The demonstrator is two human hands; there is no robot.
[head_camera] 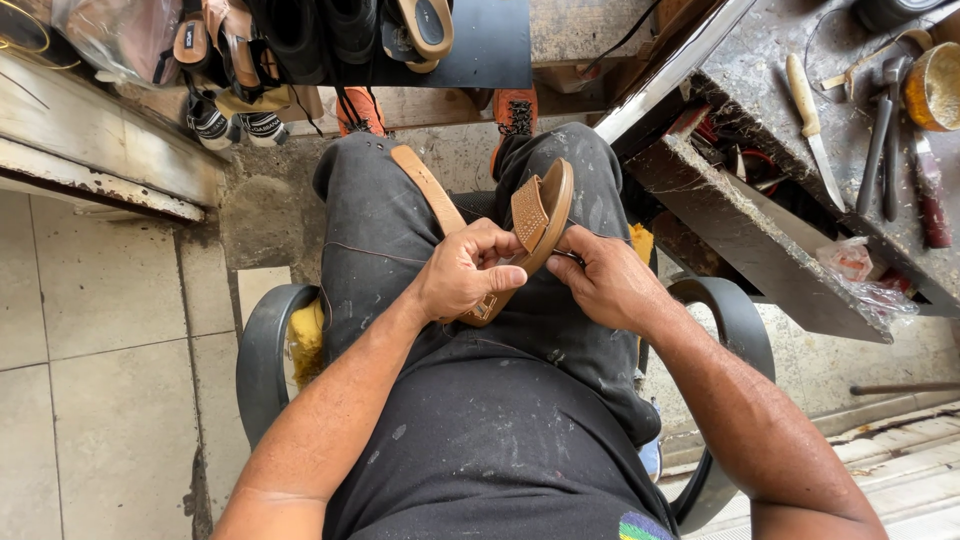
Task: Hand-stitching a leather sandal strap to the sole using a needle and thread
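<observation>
I sit in a chair and look down at my lap. A tan leather sandal (537,218) with a woven strap is held on edge above my thighs. My left hand (465,270) grips its lower part, fingers curled around the sole. At the sandal's side edge, my right hand (598,275) pinches something small that I cannot make out. A second tan sandal (428,188) lies flat on my left thigh, partly hidden behind the left hand. A thin thread runs across my left trouser leg.
A dirty workbench (770,250) stands at the right with a knife (810,115), pliers (880,140) and a round tin (935,88) on it. Shoes and sandals (250,70) lie on the floor ahead. The chair's armrests (262,350) flank my legs. Tiled floor lies to the left.
</observation>
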